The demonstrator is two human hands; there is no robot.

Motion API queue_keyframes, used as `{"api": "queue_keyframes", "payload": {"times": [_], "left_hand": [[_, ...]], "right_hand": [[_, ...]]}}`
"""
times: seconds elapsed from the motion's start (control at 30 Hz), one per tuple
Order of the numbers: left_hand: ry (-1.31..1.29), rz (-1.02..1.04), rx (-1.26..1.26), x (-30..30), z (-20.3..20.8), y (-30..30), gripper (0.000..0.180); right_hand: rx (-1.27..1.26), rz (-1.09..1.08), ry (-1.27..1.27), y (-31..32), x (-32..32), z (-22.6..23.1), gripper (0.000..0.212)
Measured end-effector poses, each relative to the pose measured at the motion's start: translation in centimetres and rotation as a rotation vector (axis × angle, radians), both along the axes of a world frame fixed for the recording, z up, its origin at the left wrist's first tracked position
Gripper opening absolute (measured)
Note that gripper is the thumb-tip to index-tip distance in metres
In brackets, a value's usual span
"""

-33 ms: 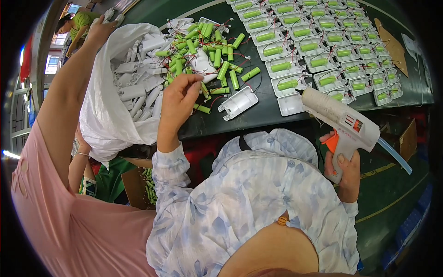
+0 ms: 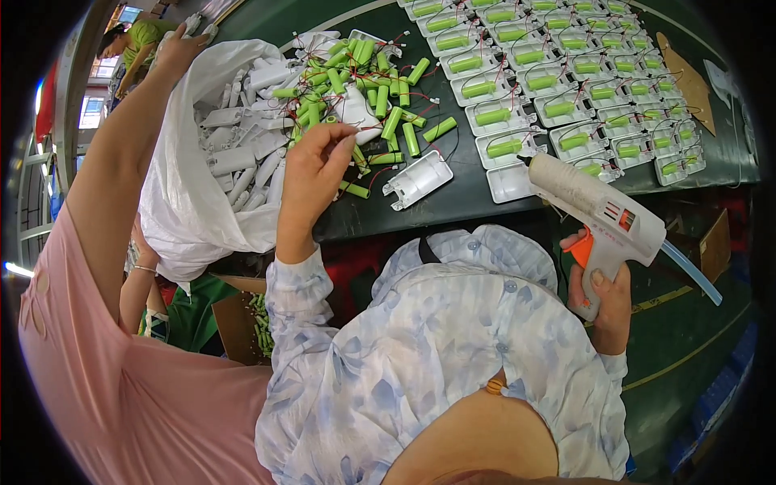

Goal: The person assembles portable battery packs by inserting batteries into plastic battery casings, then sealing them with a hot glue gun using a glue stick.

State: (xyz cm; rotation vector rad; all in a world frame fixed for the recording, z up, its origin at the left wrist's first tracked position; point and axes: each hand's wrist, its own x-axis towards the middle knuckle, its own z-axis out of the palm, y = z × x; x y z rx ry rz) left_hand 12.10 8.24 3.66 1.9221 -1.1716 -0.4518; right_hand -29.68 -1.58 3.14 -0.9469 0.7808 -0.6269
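Observation:
My right hand (image 2: 600,297) grips a white hot glue gun (image 2: 598,198) by its handle, with fingers at the orange trigger. Its dark nozzle points up and left, over a bare white plastic shell (image 2: 509,184) at the front of the rows. My left hand (image 2: 314,174) hovers by the front edge of a pile of green battery cells (image 2: 392,121) with thin wires. Thumb and forefinger come together in a pinch; whatever is between them is too small to make out. Just right of that hand, a white plastic housing (image 2: 418,179) lies on the dark table.
Rows of white shells holding green cells (image 2: 558,109) cover the table's right side. A white sack (image 2: 190,202) of white plastic parts stands at left. Beside me a person in a pink top (image 2: 153,396) reaches past it. A cardboard box (image 2: 238,327) of green cells sits below.
My left hand has shifted very slightly upward. The glue gun and the things on the table have stayed in place.

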Motion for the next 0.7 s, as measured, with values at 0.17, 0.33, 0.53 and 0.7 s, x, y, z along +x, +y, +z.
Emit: {"api": "queue_keyframes", "payload": {"times": [0.17, 0.33, 0.53, 0.7], "left_hand": [[-0.456, -0.094, 0.116, -2.4, 0.8, -4.1, 0.017], [-0.780, -0.096, 0.250, -2.4, -0.6, -5.5, 0.024], [0.054, 0.005, 0.285, -0.2, 0.5, -4.3, 0.014], [0.416, 0.139, -0.029, -0.5, 0.2, -2.9, 0.017]], "right_hand": [[0.003, 0.011, -0.013, 0.0, 0.0, -0.1, 0.066], [0.011, 0.017, -0.015, 0.0, 0.2, 0.4, 0.067], [0.007, -0.002, 0.005, -0.4, -0.1, 0.2, 0.068], [0.009, 0.018, 0.006, -0.8, -0.1, 0.3, 0.068]]}}
